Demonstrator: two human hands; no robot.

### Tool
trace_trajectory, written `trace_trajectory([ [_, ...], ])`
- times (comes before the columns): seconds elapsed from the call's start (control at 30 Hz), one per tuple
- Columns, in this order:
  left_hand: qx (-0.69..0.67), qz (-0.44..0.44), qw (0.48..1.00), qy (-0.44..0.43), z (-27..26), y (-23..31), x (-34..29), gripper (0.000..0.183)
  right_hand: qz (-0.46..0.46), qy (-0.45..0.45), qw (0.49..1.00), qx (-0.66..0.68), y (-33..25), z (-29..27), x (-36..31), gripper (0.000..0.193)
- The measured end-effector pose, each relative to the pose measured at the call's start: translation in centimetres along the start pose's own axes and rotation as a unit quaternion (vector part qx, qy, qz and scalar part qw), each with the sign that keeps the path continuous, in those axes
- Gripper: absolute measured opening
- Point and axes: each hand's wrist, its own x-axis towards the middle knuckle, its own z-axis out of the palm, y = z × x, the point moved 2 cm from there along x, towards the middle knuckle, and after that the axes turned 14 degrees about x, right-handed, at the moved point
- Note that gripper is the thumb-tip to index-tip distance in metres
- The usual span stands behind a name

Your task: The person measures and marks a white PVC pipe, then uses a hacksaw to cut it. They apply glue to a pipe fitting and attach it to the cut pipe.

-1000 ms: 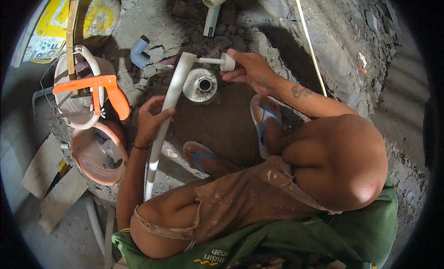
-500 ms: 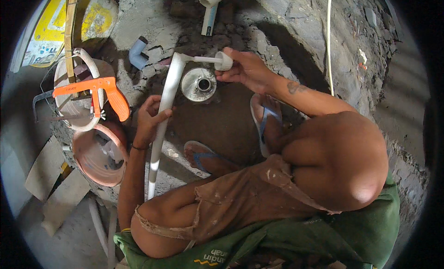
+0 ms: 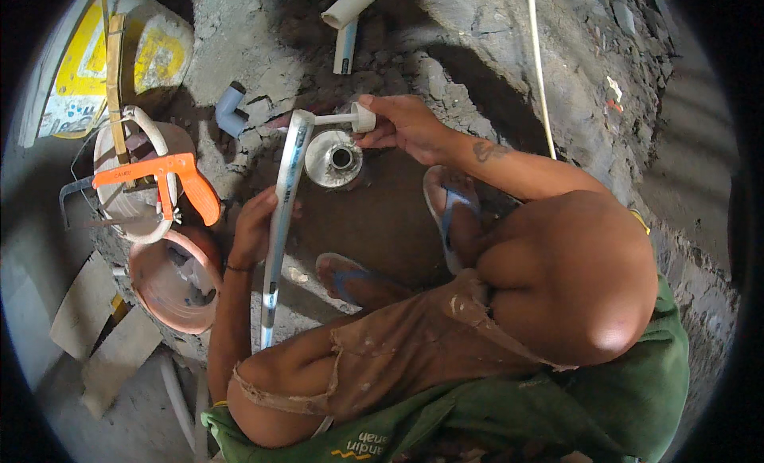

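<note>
My left hand [image 3: 255, 228] is closed around a long white plastic pipe [image 3: 280, 212], which slants from its far end down toward my left knee. In my right hand [image 3: 407, 130] I pinch a white cap with an applicator stem [image 3: 363, 118]. The stem's tip meets the far end of the pipe. Just below the cap stands an open round metal can [image 3: 325, 168] with a dark hole in its top. What the can holds is too dark to make out.
To the left, an orange hacksaw [image 3: 151, 172] lies across a whitish bucket [image 3: 111, 204], with a reddish bucket [image 3: 179, 308] nearer me. A grey elbow fitting [image 3: 231, 113] rests on broken ground. White pipe pieces [image 3: 350, 9] lie at the back; a thin white pipe [image 3: 541, 73] runs along the right.
The pipe has turned in my left hand, so its printed side now faces up. My right hand has shifted slightly left and down with the cap. The whole view has also shifted a little.
</note>
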Motion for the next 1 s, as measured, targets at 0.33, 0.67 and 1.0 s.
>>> trace_trajectory([
  [0.33, 0.003, 0.023, 1.000, 0.006, -0.4, 1.1, -0.9, 0.043, -0.179, -0.088, 0.889, -0.411, -6.5, -0.7, 0.7, 0.036],
  [0.67, 0.039, -0.014, 0.999, 0.024, -0.7, 1.7, -1.1, 0.038, -0.337, -0.283, 0.571, -0.693, 0.2, 4.2, 1.3, 0.039],
  [1.0, 0.111, 0.008, 0.990, 0.085, 0.4, 5.7, -0.9, 0.043, -0.168, -0.271, 0.435, -0.842, 1.2, 5.4, 2.0, 0.035],
])
